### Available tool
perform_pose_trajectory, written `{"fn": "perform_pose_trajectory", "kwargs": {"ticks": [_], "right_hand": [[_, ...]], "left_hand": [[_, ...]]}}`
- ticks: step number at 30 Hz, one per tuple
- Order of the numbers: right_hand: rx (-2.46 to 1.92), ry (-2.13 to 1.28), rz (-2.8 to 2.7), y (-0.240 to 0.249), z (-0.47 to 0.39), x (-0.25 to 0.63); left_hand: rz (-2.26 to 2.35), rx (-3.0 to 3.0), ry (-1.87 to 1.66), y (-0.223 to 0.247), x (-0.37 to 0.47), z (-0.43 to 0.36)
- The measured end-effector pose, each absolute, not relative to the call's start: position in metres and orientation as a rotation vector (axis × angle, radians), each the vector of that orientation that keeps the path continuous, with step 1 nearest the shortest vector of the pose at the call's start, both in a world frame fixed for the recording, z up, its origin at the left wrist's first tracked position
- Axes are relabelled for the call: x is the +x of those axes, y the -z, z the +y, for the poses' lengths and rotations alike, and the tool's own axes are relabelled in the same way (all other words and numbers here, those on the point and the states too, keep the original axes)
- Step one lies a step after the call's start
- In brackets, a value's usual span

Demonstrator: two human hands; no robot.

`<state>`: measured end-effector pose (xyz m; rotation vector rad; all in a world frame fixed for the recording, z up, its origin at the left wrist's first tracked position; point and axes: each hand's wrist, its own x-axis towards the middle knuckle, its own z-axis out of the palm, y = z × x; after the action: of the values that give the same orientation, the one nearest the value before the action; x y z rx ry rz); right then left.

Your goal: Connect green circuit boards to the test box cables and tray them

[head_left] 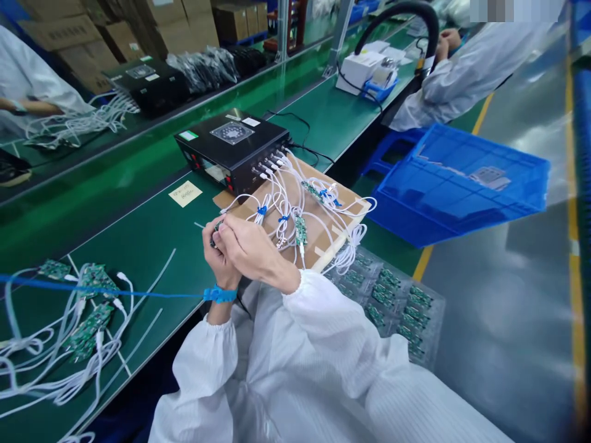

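My left hand, with a blue strap at the wrist, is closed around a small green circuit board, mostly hidden by fingers. Against it, my right hand presses its fingers on the same board. Beyond them a black box has white cables plugged into its side. Those cables run over a brown cardboard sheet, where one green board has a cable plugged in and another lies farther back.
Boards with tangled white cables lie at left. A yellow note rests on the green bench. A clear tray of boards is low at right, below a blue bin. Two other people in white sleeves are at the bench.
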<state>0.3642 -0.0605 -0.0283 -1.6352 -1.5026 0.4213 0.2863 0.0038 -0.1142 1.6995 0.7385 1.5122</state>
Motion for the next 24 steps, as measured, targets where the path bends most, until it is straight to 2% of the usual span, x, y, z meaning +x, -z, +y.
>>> {"fn": "perform_pose_trajectory", "kwargs": {"ticks": [6,16,24], "right_hand": [[-1.468,-0.521,-1.454,0.042,-0.054,0.371],[-1.742,-0.619,-1.420,0.034,-0.064,0.380],[-1.784,-0.523,-1.319,0.057,-0.056,0.351]], "left_hand": [[0.773,1.769,-1.597,0.117,0.285,0.007],[0.845,1.718,-1.058,0.112,0.262,0.016],[0.776,1.339,-1.065,0.115,0.272,0.005]]}}
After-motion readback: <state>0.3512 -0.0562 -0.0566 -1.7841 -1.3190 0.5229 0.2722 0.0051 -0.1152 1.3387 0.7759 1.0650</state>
